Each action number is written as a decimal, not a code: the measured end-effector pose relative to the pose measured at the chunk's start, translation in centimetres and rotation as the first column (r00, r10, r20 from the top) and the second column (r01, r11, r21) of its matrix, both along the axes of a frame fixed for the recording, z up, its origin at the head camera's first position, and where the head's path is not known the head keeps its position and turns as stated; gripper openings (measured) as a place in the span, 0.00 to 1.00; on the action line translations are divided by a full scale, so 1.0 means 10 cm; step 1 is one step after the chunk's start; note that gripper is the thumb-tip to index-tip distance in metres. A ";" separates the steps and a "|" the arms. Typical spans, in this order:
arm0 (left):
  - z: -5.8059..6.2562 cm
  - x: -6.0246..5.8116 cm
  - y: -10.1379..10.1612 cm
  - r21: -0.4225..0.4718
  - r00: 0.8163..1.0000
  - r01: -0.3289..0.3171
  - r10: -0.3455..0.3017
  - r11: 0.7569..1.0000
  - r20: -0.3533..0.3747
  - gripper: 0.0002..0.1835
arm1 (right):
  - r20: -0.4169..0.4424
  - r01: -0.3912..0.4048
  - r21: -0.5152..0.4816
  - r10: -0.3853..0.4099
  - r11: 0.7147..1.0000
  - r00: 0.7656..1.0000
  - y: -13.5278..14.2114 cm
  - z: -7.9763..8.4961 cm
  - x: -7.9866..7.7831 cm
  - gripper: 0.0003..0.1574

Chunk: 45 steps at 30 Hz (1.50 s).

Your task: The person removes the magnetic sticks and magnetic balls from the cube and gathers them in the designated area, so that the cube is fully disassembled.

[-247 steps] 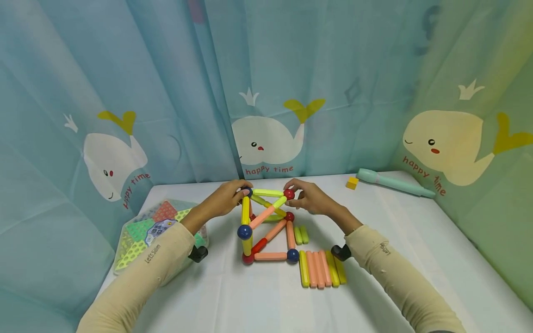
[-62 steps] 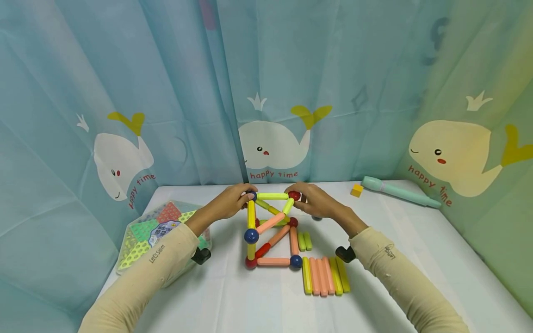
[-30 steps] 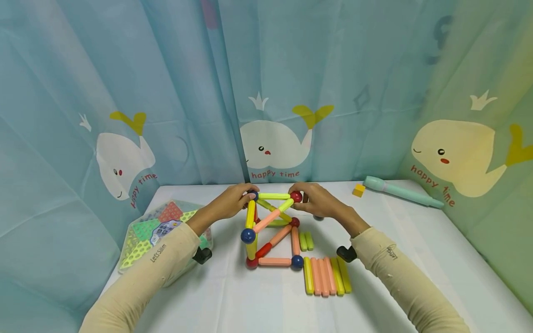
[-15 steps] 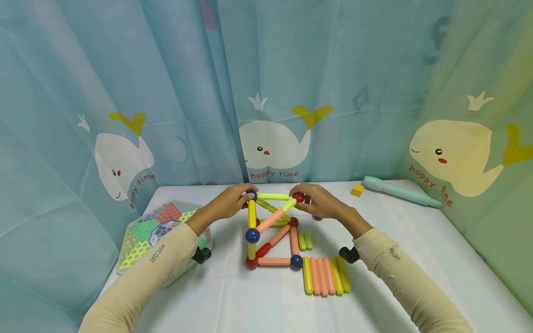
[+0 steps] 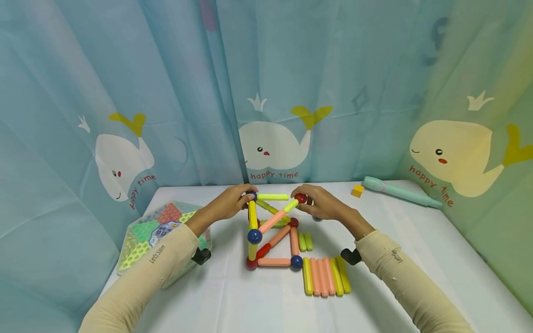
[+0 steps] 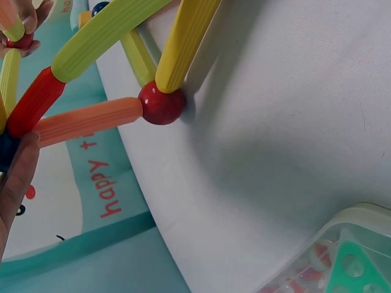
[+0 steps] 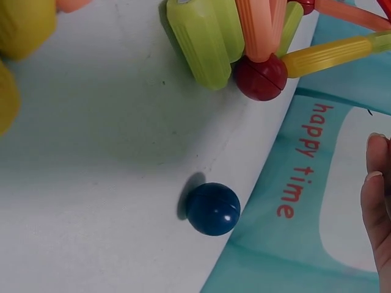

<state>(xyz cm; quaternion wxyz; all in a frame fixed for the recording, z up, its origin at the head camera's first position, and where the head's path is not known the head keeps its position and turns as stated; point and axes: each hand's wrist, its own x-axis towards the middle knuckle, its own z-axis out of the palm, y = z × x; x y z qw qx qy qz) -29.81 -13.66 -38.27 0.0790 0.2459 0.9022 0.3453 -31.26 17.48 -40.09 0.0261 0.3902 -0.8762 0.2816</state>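
A frame of magnetic rods and balls stands mid-table. At its top back left, my left hand [image 5: 226,202] grips a blue ball [image 5: 252,195]; in the left wrist view its fingertip touches a pink rod [image 6: 91,120]. My right hand [image 5: 324,202] pinches a red ball [image 5: 300,198] at the top right. A gap separates that ball from the lime rod [image 5: 272,197] sticking out from the left hand's ball. From the red ball, a short lime rod [image 5: 291,206] and a pink rod [image 5: 271,222] slope down to the front blue ball [image 5: 255,236].
Several loose pink and yellow rods [image 5: 322,276] lie in a row at the front right, with short lime rods [image 5: 305,242] behind. A loose blue ball [image 7: 213,209] sits behind the frame. A clear box [image 5: 135,231] stands left, a yellow cube [image 5: 357,190] and mint-green stick [image 5: 399,192] back right.
The right hand has drawn the red ball slightly right, off the end of the top lime rod. The front blue ball has swung a little right. My left hand holds its place.
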 end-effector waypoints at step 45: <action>0.01 -0.01 -0.01 -0.022 1.000 0.017 -0.017 1.000 -0.010 0.16 | 0.497 -0.044 -0.184 0.132 0.982 0.857 0.16 0.06 0.05 0.12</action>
